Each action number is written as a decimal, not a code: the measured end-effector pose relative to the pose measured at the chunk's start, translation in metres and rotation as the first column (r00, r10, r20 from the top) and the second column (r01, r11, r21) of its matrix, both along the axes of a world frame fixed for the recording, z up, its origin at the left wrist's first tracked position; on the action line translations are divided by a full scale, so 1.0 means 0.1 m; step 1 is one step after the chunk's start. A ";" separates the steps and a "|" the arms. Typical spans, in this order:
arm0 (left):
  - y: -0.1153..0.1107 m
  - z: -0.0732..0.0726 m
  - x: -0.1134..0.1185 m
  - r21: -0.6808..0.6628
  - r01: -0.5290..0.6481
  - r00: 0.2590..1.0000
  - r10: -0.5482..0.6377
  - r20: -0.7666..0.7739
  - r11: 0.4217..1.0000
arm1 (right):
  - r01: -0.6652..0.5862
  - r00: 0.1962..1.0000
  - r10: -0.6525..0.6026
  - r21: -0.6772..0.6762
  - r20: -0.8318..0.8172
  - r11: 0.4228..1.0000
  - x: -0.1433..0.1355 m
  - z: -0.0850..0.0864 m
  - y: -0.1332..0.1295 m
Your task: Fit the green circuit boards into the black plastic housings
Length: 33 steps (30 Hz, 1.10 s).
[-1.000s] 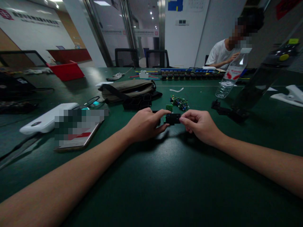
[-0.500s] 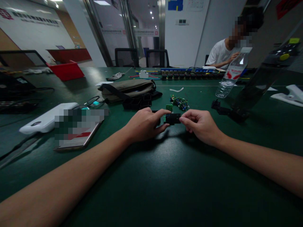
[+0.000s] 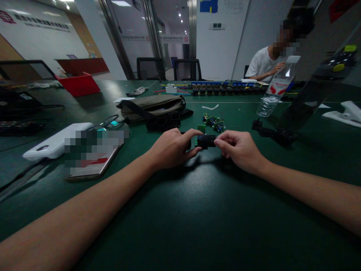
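Between my two hands is a small black plastic casing, with a strip of green circuit board showing at its left end. My left hand curls around that left side, thumb and fingers closed on it. The thumb and fingertips of my right hand pinch the casing's right end; the curled fingers hide whatever else may be there. Just beyond my hands lie a loose green board and a small heap of circuit boards. Several black open casings sit beyond my left hand.
A grey-green bag lies past the casings. To the left are a phone and a white power bank. A water bottle, a dark tall bottle and a white stand are at right. A person sits across the table.
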State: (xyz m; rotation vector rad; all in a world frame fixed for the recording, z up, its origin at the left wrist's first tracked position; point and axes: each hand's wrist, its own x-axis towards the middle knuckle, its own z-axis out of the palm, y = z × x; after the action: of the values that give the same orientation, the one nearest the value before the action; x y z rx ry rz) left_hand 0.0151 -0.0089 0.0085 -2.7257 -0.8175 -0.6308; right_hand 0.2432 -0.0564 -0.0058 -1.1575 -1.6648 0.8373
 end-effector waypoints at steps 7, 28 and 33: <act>0.00 0.01 0.00 -0.018 0.006 1.000 -0.006 -0.002 1.000 | -0.005 1.000 0.005 -0.005 -0.006 1.000 0.00 0.01 -0.01; -0.01 0.01 -0.01 -0.019 0.002 1.000 -0.002 0.000 1.000 | -0.024 0.999 0.024 -0.010 -0.034 1.000 -0.02 0.01 -0.01; 0.00 0.00 -0.01 -0.007 0.010 1.000 -0.010 0.001 1.000 | -0.021 0.999 0.021 0.005 -0.030 1.000 -0.01 0.01 0.00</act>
State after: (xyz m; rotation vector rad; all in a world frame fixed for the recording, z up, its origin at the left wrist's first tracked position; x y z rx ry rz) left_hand 0.0136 -0.0091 0.0090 -2.7375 -0.8086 -0.6321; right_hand 0.2418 -0.0568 -0.0050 -1.1207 -1.6559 0.8591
